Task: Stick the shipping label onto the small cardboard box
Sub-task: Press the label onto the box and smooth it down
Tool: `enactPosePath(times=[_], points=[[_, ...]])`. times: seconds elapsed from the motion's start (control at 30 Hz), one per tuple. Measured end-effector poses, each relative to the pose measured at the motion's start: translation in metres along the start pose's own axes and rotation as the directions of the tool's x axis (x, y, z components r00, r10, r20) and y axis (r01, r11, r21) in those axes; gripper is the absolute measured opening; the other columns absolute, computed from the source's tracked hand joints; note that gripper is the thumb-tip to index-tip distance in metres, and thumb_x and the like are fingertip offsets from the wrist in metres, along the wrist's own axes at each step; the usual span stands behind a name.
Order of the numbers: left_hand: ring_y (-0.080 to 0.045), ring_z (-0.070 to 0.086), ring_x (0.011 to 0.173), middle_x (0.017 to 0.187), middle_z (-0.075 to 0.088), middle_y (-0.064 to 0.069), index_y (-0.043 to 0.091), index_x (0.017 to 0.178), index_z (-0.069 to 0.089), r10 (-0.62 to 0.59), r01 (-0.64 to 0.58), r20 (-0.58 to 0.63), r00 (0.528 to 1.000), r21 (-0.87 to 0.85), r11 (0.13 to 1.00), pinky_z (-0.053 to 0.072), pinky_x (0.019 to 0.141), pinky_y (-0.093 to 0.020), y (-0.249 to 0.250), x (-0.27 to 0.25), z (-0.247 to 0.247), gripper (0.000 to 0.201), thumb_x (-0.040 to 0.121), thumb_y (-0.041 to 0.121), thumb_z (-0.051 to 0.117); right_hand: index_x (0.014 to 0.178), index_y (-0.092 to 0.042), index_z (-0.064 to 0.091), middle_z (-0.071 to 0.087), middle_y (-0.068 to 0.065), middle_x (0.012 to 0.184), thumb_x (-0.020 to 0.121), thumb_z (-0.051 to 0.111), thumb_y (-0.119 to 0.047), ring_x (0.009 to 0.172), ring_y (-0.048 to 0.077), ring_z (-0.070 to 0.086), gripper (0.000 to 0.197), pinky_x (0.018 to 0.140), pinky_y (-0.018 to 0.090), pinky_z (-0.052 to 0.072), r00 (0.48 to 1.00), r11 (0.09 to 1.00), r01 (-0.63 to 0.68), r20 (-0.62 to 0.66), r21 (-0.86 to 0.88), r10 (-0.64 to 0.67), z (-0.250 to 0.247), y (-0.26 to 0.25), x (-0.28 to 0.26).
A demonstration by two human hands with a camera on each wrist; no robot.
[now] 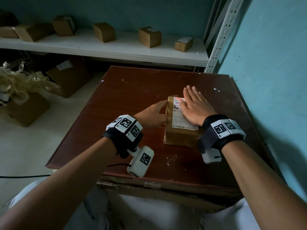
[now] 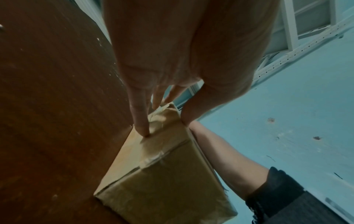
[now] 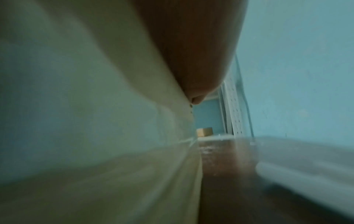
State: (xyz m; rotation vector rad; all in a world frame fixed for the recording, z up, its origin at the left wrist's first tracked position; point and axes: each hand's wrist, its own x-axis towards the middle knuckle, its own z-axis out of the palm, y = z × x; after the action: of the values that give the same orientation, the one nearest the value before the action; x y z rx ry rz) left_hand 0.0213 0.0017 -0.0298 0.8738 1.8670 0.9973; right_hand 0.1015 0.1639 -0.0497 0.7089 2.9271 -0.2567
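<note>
The small cardboard box (image 1: 180, 136) lies on the dark wooden table (image 1: 132, 90), right of centre. A white shipping label (image 1: 177, 117) covers its top face. My right hand (image 1: 192, 103) lies flat on the label with straight fingers, hiding its right part. My left hand (image 1: 160, 112) braces the box's left side. In the left wrist view its fingers (image 2: 140, 121) press straight against the side of the box (image 2: 162, 174), and the thumb touches the top edge. The right wrist view is blurred; only my palm (image 3: 191, 45) and the table (image 3: 226, 166) show.
A white shelf (image 1: 116, 50) behind the table carries several small cardboard boxes. Larger boxes (image 1: 69, 77) and one full of crumpled packing (image 1: 21, 90) stand on the floor at left. A teal wall (image 1: 274, 80) runs close along the table's right edge.
</note>
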Motion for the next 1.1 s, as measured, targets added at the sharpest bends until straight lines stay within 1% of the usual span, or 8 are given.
enactPosePath(times=[0.1, 0.27, 0.37, 0.53, 0.7, 0.8, 0.93, 1.1], points=[[-0.009, 0.061, 0.098, 0.12, 0.045, 0.014, 0.016, 0.142, 0.035, -0.005, 0.005, -0.025, 1.0, -0.008, 1.0, 0.055, 0.076, -0.023, 0.0, 0.001, 0.002, 0.052, 0.095, 0.006, 0.053, 0.154, -0.012, -0.009, -0.02, 0.005, 0.16, 0.103, 0.005, -0.043, 0.147, 0.015, -0.019, 0.062, 0.119, 0.03, -0.011, 0.998, 0.998, 0.042, -0.037, -0.043, -0.044, 0.001, 0.001, -0.006], [-0.02, 0.063, 0.11, 0.14, 0.05, -0.004, 0.014, 0.14, 0.04, -0.025, 0.025, -0.03, 0.999, -0.008, 1.0, 0.056, 0.091, -0.038, -0.003, 0.004, 0.004, 0.051, 0.093, 0.012, 0.058, 0.153, -0.012, -0.011, -0.021, 0.006, 0.16, 0.103, 0.005, -0.041, 0.147, 0.016, -0.02, 0.06, 0.119, 0.031, -0.013, 0.992, 0.987, 0.121, -0.031, -0.11, -0.125, 0.004, -0.006, -0.012], [-0.02, 0.062, 0.11, 0.141, 0.049, -0.003, 0.013, 0.141, 0.04, -0.031, 0.031, -0.035, 0.999, -0.002, 1.0, 0.055, 0.091, -0.035, -0.003, 0.003, 0.004, 0.051, 0.094, 0.014, 0.058, 0.153, -0.011, -0.011, -0.021, 0.006, 0.16, 0.103, 0.005, -0.042, 0.147, 0.016, -0.02, 0.061, 0.118, 0.03, -0.013, 0.986, 0.981, 0.162, -0.029, -0.107, -0.166, 0.008, -0.012, -0.013], [-0.019, 0.062, 0.107, 0.128, 0.056, -0.002, 0.011, 0.136, 0.045, -0.014, 0.015, -0.044, 0.999, 0.023, 1.0, 0.055, 0.086, -0.028, -0.001, -0.001, 0.006, 0.039, 0.098, 0.018, 0.05, 0.153, -0.011, -0.013, -0.021, 0.006, 0.16, 0.103, 0.005, -0.041, 0.147, 0.016, -0.018, 0.061, 0.12, 0.032, -0.009, 0.981, 0.976, 0.195, -0.002, -0.092, -0.196, 0.01, -0.017, -0.014], [-0.018, 0.063, 0.106, 0.136, 0.052, -0.004, 0.013, 0.139, 0.041, -0.036, 0.038, -0.041, 0.999, 0.029, 0.999, 0.056, 0.083, -0.027, -0.002, 0.0, 0.006, 0.045, 0.095, 0.009, 0.05, 0.153, -0.011, -0.013, -0.021, 0.005, 0.16, 0.104, 0.008, -0.037, 0.147, 0.016, -0.019, 0.059, 0.122, 0.034, -0.008, 0.973, 0.972, 0.23, 0.014, -0.05, -0.23, 0.007, -0.024, -0.024], [-0.014, 0.062, 0.101, 0.129, 0.055, -0.004, 0.013, 0.136, 0.044, -0.045, 0.047, -0.034, 0.998, 0.056, 0.997, 0.056, 0.076, -0.021, 0.0, -0.001, 0.005, 0.044, 0.093, 0.006, 0.048, 0.153, -0.011, -0.013, -0.021, 0.005, 0.16, 0.104, 0.01, -0.034, 0.147, 0.016, -0.019, 0.059, 0.121, 0.034, -0.008, 0.965, 0.964, 0.263, 0.029, -0.041, -0.262, 0.007, -0.028, -0.031], [-0.022, 0.063, 0.108, 0.121, 0.061, -0.008, 0.014, 0.132, 0.048, -0.063, 0.065, -0.039, 0.997, 0.044, 0.997, 0.055, 0.093, -0.037, -0.001, -0.002, 0.005, 0.04, 0.092, 0.006, 0.047, 0.154, -0.015, -0.01, -0.019, 0.001, 0.16, 0.104, 0.005, -0.038, 0.147, 0.011, -0.018, 0.057, 0.119, 0.029, -0.012, 0.96, 0.96, 0.28, -0.011, -0.001, -0.28, 0.012, -0.029, -0.035], [-0.022, 0.061, 0.112, 0.126, 0.058, -0.007, 0.015, 0.135, 0.046, -0.07, 0.07, -0.027, 0.997, 0.003, 0.998, 0.052, 0.097, -0.041, 0.001, -0.004, 0.007, 0.043, 0.094, 0.006, 0.046, 0.154, -0.02, -0.007, -0.016, -0.003, 0.161, 0.104, 0.005, -0.041, 0.147, 0.008, -0.017, 0.056, 0.117, 0.026, -0.014, 0.954, 0.954, 0.297, -0.047, 0.033, -0.296, 0.016, -0.025, -0.04]])
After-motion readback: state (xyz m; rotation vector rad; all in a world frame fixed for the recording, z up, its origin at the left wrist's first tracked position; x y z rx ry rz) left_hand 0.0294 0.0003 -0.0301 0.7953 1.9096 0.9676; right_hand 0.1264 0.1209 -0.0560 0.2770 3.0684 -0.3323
